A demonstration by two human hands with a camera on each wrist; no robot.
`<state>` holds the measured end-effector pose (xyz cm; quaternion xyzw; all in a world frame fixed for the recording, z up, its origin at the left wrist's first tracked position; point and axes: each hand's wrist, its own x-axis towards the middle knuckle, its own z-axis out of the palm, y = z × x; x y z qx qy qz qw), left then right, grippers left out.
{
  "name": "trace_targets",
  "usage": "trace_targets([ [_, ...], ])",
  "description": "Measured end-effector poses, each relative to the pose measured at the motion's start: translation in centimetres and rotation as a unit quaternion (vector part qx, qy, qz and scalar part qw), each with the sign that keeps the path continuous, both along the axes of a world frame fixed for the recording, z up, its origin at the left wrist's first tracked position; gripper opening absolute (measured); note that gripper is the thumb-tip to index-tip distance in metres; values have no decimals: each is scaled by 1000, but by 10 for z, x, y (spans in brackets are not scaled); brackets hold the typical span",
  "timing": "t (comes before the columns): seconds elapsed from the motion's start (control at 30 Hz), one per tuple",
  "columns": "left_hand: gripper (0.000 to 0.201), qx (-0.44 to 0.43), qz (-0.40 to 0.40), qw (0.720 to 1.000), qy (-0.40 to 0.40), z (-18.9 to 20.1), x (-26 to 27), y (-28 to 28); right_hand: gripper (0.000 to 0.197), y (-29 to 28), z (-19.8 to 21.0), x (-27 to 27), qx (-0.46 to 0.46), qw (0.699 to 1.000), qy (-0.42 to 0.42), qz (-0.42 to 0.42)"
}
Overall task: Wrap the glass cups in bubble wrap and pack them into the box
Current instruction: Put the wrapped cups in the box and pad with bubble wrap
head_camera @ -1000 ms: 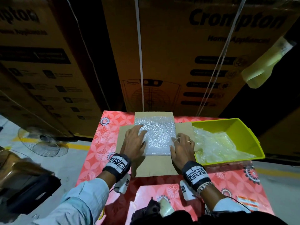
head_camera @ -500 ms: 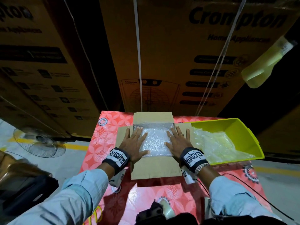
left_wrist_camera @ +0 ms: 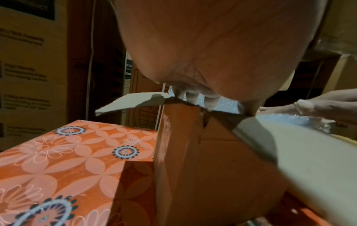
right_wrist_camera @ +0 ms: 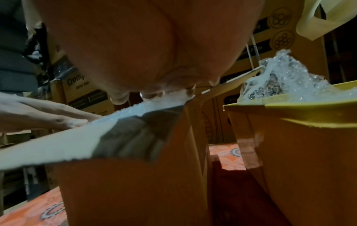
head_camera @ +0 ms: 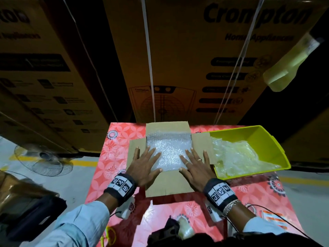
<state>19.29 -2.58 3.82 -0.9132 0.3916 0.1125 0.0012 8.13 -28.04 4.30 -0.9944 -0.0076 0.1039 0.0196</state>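
Tall printed cartons [head_camera: 187,56] stand behind a table covered in a red flowered cloth [head_camera: 114,157], with a floor fan [head_camera: 41,161] on the concrete at the left. We lay our left hand [head_camera: 144,166] flat, fingers straight and spread, over the left edge of the bubble wrap [head_camera: 169,150] that fills the mouth of the box [head_camera: 167,186]; the little finger reaches onto the box's left flap. Our right hand [head_camera: 195,168] lies flat in the same way on the sheet's right edge, its outer fingers on the right flap, two rings showing. Both thumbs point toward each other, apart, near the sheet's near edge. The box sits at the middle of the table's far edge with all four flaps folded outward. We cannot see any glass cups under the sheet. Touching the box's right flap, a yellow-green bin [head_camera: 267,139] stands at the table's far right corner, holding loose bubble wrap [head_camera: 236,157].
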Motion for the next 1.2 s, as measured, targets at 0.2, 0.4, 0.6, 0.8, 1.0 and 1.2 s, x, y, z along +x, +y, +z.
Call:
trace_targets([
  [0.2, 67, -115, 2, 993, -10, 0, -27, -6, 54, 20, 9, -41, 39, 988, -148, 21],
  [0.4, 63, -115, -83, 989, -40, -15, -59, 3, 82, 21, -19, -47, 19, 999, -38, -32],
  [0.6, 71, -86, -55, 995, -12, -9, -52, 8, 85, 17, -6, -29, -3, 1000, -22, -21],
  [0.8, 78, -78, -51, 996, -12, 0, -44, 5, 82, 13, 3, -12, 31, 999, 29, -3],
  [1.0, 79, -85, -48, 995, -30, -1, -42, 14, 77, 15, 7, -37, 18, 998, -44, -39],
  [1.2, 85, -88, -10, 996, -29, 14, -19, 7, 71, 6, 29, 4, 100, 992, -55, -61],
])
